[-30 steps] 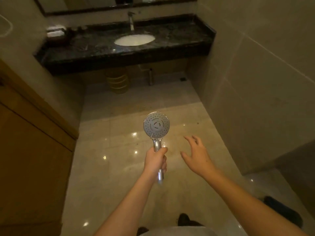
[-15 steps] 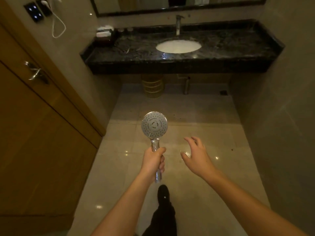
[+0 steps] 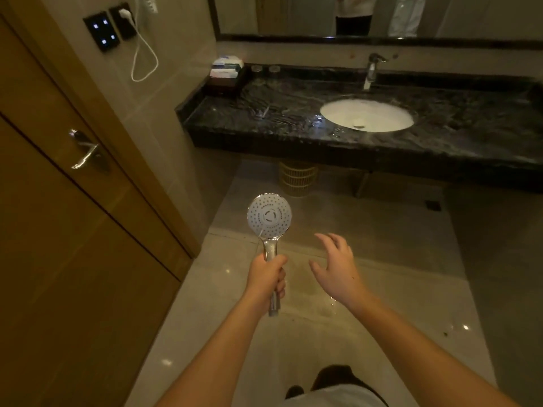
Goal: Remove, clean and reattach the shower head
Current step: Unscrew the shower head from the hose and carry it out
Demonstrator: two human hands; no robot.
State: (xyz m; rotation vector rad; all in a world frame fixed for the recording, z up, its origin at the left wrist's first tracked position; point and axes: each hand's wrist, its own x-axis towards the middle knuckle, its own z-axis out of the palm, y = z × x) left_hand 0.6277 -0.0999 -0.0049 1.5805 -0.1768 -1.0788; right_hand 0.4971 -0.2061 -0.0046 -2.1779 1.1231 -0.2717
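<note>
Bathroom floor (image 3: 382, 259) | L hand (image 3: 266, 277) fingers wrap shower head (image 3: 269, 215) handle | R hand (image 3: 338, 267) fingers spread, empty

A bathroom, probably in a hotel. Black marble tabletop (image 3: 293, 113) with an inset white oval basin (image 3: 367, 114) and chrome tap (image 3: 371, 70), beneath a wide framed mirror (image 3: 323, 16). Wrapped toiletries on a tray (image 3: 224, 74) at the tabletop's left end; woven waste bin (image 3: 298, 179) below. Glossy tiled floor (image 3: 382, 289), tiled walls, wooden door (image 3: 58, 230) with lever handle (image 3: 85, 155).
</note>
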